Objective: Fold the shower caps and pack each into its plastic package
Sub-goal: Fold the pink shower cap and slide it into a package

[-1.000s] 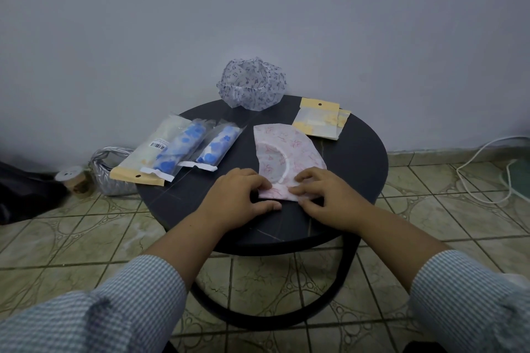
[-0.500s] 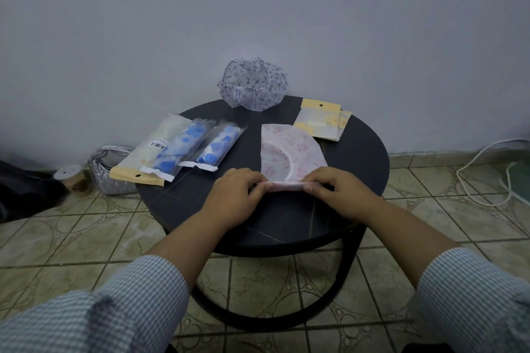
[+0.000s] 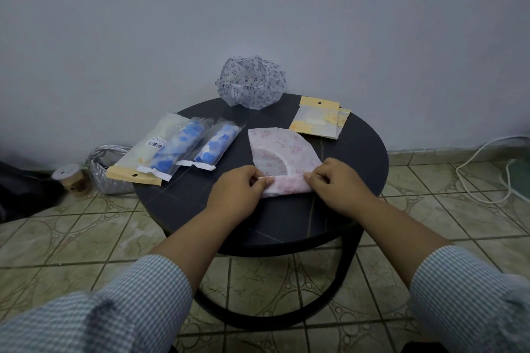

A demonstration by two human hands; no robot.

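Near edge of pink shower cap [image 3: 282, 149] now rolled thicker; left hand [image 3: 239, 190] and right hand [image 3: 334, 183] fingers pinch the roll; keep rolling far.

The barcode label [image 3: 157, 143] print is too small to read, and the dark bag [image 3: 17, 189] is cut off at left

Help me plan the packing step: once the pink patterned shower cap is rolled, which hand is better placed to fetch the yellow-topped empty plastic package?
Probably the right hand. The yellow-topped empty plastic package lies at the table's far right, beyond that hand, while the left hand would have to cross the pink patterned shower cap both hands grip.
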